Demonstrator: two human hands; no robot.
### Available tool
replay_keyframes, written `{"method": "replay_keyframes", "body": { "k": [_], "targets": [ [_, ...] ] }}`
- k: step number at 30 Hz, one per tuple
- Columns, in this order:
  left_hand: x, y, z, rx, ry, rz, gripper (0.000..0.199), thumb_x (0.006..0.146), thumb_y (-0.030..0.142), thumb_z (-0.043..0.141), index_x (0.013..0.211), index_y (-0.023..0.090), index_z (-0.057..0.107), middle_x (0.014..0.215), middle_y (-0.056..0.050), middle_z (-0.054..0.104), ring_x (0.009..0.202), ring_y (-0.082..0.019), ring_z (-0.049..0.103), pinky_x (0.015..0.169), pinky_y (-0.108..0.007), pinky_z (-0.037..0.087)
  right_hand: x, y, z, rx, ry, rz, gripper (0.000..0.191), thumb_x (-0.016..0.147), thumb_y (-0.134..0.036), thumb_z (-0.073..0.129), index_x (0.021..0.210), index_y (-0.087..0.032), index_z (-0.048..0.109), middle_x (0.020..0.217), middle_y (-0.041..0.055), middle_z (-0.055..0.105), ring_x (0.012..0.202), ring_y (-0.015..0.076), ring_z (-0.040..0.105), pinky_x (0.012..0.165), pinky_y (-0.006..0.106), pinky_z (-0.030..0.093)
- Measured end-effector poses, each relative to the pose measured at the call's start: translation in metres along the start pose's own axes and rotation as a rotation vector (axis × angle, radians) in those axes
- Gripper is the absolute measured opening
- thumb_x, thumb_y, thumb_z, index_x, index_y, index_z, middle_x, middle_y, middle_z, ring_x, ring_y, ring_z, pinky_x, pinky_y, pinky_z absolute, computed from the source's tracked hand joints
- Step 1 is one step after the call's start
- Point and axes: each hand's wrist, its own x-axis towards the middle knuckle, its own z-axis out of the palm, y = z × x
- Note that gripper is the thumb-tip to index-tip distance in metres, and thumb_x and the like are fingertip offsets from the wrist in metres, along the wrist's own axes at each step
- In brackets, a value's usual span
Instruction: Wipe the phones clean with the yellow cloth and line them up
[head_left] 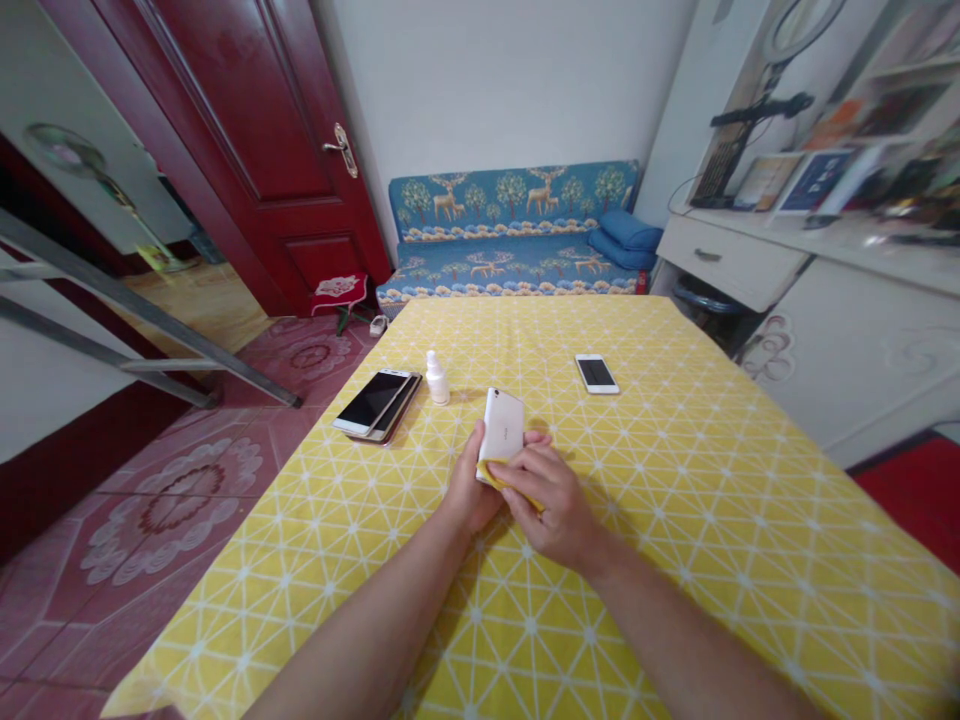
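A white smartphone [504, 422] is held over the table with its back turned up and a camera lens at its top corner. My left hand [472, 485] is closed around it from the left and below, with fingertips showing past its right side. My right hand [549, 497] presses a small yellow cloth [493, 468] against the phone's lower end. Part of the cloth is hidden under my right fingers. Left of the held phone, a white spray bottle [437, 382] stands upright. Beside it lies a stack of phones [377, 402], the top one white with a dark screen.
Another white phone [597, 374] lies screen up at the right. The table wears a yellow patterned cloth [675, 500]. Beyond its far edge is a blue covered sofa [495, 255]. A white cabinet [862, 300] runs along the right; a metal ladder-like frame [142, 310] stands left.
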Motion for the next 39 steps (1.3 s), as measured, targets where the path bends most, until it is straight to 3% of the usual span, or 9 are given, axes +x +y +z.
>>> {"method": "replay_keyframes", "body": {
  "k": [3,7,10,14,17,20,24,33,39],
  "targets": [
    [0.002,0.001,0.0,-0.003,0.066,0.071,0.061,0.086,0.059,0.047,0.112,0.007,0.064,0.115,-0.017,0.066,0.113,-0.027,0.059,0.101,-0.035,0.042,0.0,0.008,-0.002,-0.121,0.039,0.047,0.035,0.085,-0.012,0.05,0.115,-0.023,0.066,0.093,0.0068,0.065,0.095,0.0227,0.058,0.082,0.041,0.047],
    [0.007,-0.003,-0.003,0.037,0.308,0.117,0.044,0.089,0.049,0.05,0.106,0.013,0.067,0.099,-0.01,0.071,0.088,-0.022,0.066,0.081,-0.031,0.05,-0.001,0.02,-0.006,-0.268,0.057,0.155,0.038,0.086,-0.011,0.046,0.118,-0.02,0.064,0.099,0.0085,0.067,0.093,0.0222,0.06,0.079,0.039,0.045],
    [0.009,-0.005,-0.003,0.076,0.363,0.118,0.041,0.091,0.046,0.048,0.103,0.012,0.068,0.093,-0.009,0.072,0.08,-0.02,0.066,0.076,-0.029,0.05,-0.001,0.025,-0.008,-0.296,0.071,0.23,0.038,0.088,-0.012,0.045,0.12,-0.022,0.063,0.097,0.0075,0.067,0.089,0.0215,0.061,0.078,0.038,0.045],
    [0.007,-0.002,-0.003,0.075,0.343,0.096,0.041,0.091,0.046,0.049,0.105,0.012,0.068,0.098,-0.011,0.071,0.083,-0.02,0.066,0.076,-0.03,0.05,-0.003,0.028,-0.008,-0.186,0.105,0.282,0.035,0.088,-0.015,0.046,0.117,-0.023,0.064,0.102,0.0071,0.068,0.095,0.0212,0.062,0.082,0.037,0.047],
    [0.005,0.003,-0.005,0.087,0.238,0.099,0.044,0.089,0.049,0.052,0.112,0.013,0.064,0.11,-0.013,0.069,0.095,-0.025,0.065,0.079,-0.036,0.053,-0.004,0.031,-0.008,-0.101,0.17,0.376,0.026,0.087,-0.019,0.05,0.108,-0.022,0.066,0.103,0.0067,0.069,0.094,0.0214,0.063,0.083,0.036,0.049],
    [0.004,0.005,-0.007,0.081,0.156,0.162,0.045,0.087,0.049,0.056,0.114,0.014,0.062,0.119,-0.014,0.065,0.111,-0.028,0.06,0.087,-0.042,0.052,-0.004,0.034,-0.008,0.002,0.257,0.537,0.016,0.085,-0.026,0.054,0.094,-0.021,0.066,0.091,0.0055,0.07,0.08,0.0198,0.065,0.073,0.033,0.051],
    [0.006,0.006,-0.008,0.022,0.198,0.247,0.038,0.08,0.042,0.068,0.107,0.015,0.063,0.117,-0.013,0.065,0.118,-0.028,0.057,0.096,-0.043,0.049,-0.003,0.034,-0.007,0.181,0.282,0.661,0.013,0.082,-0.032,0.057,0.084,-0.02,0.061,0.077,0.0023,0.067,0.065,0.0165,0.063,0.061,0.027,0.05],
    [0.006,0.005,-0.009,0.06,0.214,0.337,0.032,0.075,0.033,0.075,0.1,0.018,0.062,0.113,-0.01,0.066,0.122,-0.026,0.054,0.098,-0.041,0.048,-0.003,0.035,-0.005,0.369,0.28,0.723,0.015,0.075,-0.03,0.064,0.076,-0.019,0.055,0.071,-0.0003,0.061,0.063,0.0161,0.062,0.057,0.026,0.049],
    [0.01,0.001,-0.011,0.044,0.257,0.446,0.056,0.071,0.02,0.079,0.12,0.026,0.051,0.109,-0.005,0.067,0.12,-0.023,0.057,0.099,-0.039,0.046,-0.003,0.026,-0.005,0.556,0.23,0.65,0.014,0.077,-0.026,0.063,0.089,-0.019,0.059,0.084,0.0029,0.067,0.077,0.0189,0.065,0.069,0.03,0.053]
  ]
}}
